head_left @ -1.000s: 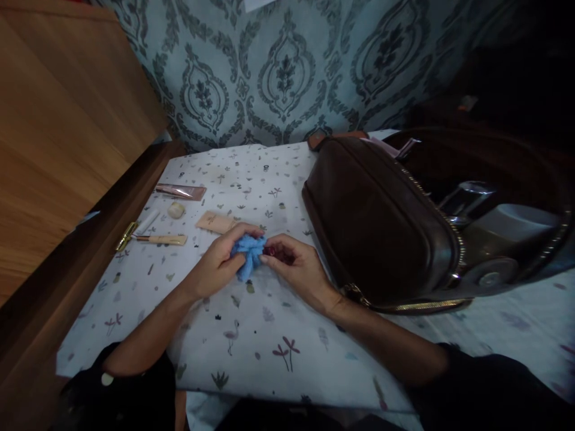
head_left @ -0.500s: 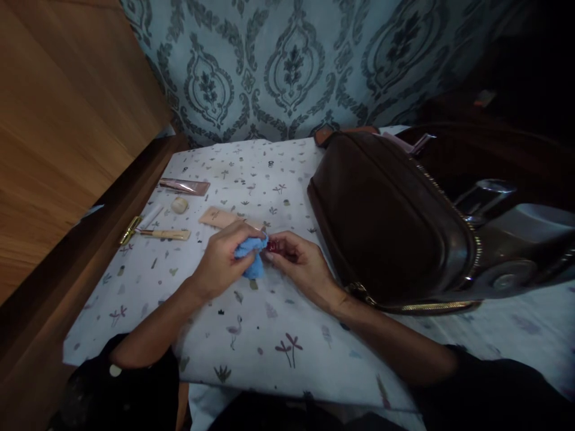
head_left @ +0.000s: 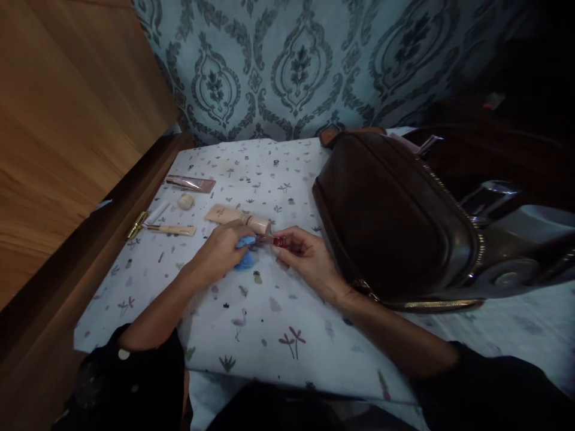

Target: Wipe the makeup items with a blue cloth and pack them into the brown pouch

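Pinching blue cloth point(head_left: 245, 261) with left hand point(head_left: 221, 251), red-ended tube point(head_left: 279, 241) with right hand point(head_left: 308, 258); possible to drop tube by too light grip

A person's left hand point(head_left: 223, 250) curls inward, back upward, just across from the right hand point(head_left: 312, 261), which pinches with thumb point(head_left: 288, 257) and bent fingers point(head_left: 299, 234). Behind the two grips, the left forearm point(head_left: 168, 311) and right forearm point(head_left: 398, 333) slant bare and wide apart.

blue cloth point(head_left: 244, 262): matt | red piece point(head_left: 279, 241): glossy | bag point(head_left: 386, 221): smooth, leather-like | zip point(head_left: 442, 304): shiny, metallic | panel point(head_left: 76, 108): wood-grained
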`<state>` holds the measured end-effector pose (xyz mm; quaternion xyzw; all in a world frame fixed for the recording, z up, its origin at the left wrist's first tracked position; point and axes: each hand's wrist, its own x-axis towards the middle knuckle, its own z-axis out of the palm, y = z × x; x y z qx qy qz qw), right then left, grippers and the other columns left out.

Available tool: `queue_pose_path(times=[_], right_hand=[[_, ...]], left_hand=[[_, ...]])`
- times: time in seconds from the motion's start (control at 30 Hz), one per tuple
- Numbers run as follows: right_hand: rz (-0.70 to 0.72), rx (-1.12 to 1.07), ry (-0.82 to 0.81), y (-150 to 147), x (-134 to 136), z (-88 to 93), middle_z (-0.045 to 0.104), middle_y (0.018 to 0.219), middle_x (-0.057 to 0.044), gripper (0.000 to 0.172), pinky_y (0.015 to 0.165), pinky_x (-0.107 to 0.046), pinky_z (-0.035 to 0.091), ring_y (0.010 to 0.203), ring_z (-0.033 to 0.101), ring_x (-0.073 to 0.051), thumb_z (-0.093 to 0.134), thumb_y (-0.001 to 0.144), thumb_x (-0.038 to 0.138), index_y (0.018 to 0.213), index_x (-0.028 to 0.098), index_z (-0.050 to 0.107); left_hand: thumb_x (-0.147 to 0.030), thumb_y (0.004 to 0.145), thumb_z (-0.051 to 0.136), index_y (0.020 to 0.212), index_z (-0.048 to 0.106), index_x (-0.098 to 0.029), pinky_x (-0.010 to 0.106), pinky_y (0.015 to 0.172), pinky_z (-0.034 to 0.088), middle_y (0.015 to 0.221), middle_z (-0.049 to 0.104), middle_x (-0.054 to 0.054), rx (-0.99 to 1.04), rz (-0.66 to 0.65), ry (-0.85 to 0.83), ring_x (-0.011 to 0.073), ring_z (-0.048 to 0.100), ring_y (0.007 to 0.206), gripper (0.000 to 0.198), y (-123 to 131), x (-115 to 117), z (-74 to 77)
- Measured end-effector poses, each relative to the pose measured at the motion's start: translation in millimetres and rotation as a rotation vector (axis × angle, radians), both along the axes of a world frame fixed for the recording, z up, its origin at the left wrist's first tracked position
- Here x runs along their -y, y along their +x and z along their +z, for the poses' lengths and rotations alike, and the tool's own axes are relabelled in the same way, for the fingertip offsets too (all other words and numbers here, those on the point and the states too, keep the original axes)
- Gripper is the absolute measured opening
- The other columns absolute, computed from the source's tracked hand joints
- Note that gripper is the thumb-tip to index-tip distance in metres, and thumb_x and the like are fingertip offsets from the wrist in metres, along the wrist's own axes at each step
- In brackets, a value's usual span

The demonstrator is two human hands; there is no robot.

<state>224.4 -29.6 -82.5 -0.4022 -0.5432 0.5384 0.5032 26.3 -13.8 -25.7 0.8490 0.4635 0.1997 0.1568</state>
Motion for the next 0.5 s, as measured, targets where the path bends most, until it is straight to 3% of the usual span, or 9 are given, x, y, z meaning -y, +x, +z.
queue_pose_path(times=[0.2,0.33,0.5], right_hand=[[-0.015,0.094,0.042,0.8,1.0,1.9,0.056,0.064,0.003,0.025,0.048,-0.023,0.044,0.052,0.051,-0.01,0.071,0.079,0.038,0.092,0.018,0.068],[-0.039,0.186,0.11,-0.4,3.3,0.9,0.061,0.072,0.002,0.025,0.054,-0.024,0.046,0.061,0.057,-0.012,0.069,0.078,0.033,0.099,0.02,0.065],[-0.029,0.253,0.155,-0.4,3.8,-2.8,0.068,0.076,-0.001,0.014,0.061,-0.026,0.049,0.069,0.063,-0.015,0.066,0.079,0.03,0.088,0.02,0.064]], left_hand=[[-0.009,0.081,0.053,0.096,0.072,-0.019,0.032,0.08,0.052,0.1,0.073,0.004,-0.111,0.017,-0.098,0.0227,0.066,0.095,0.026,-10.1,-3.6,9.0],[-0.008,0.082,0.053,0.098,0.071,-0.019,0.032,0.08,0.052,0.095,0.071,0.004,-0.093,0.059,-0.013,0.021,0.066,0.091,0.026,-8.6,2.3,18.6],[-0.004,0.084,0.052,0.1,0.069,-0.018,0.028,0.084,0.052,0.102,0.069,0.004,0.078,-0.151,0.07,0.0171,0.065,0.096,0.028,8.6,17.2,9.8]])
